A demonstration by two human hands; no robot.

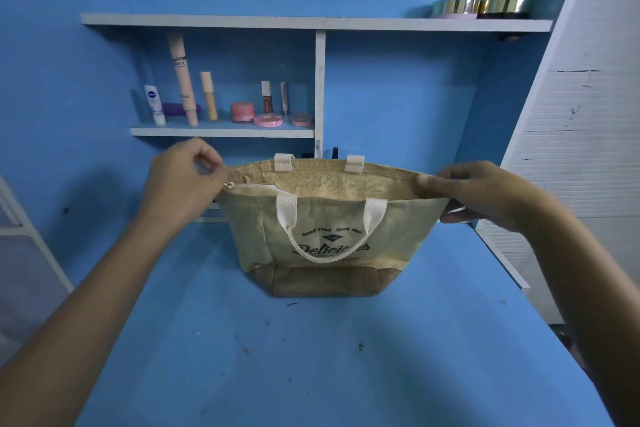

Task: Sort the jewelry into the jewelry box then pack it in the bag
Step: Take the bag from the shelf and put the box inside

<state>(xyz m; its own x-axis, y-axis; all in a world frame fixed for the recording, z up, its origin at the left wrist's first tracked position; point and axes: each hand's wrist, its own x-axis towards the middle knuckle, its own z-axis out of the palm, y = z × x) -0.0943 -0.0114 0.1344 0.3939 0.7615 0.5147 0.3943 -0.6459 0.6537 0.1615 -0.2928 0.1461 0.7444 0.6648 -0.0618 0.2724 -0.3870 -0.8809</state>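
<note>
A beige woven tote bag (329,236) with white handles, black lettering and a brown base stands upright on the blue table (311,357). Its mouth is mostly open, with a white zipper showing at the left end. My left hand (187,180) pinches the bag's left top corner beside the gold zipper pull (227,185). My right hand (474,194) grips the right top corner, thumb on the rim. The jewelry box and the jewelry are not in sight; the bag's inside is hidden.
A white wall shelf (221,132) behind the bag carries several cosmetic tubes and pink jars. Two gold-rimmed round tins (481,7) sit on the top shelf at the right. A white panel (571,149) flanks the table's right side.
</note>
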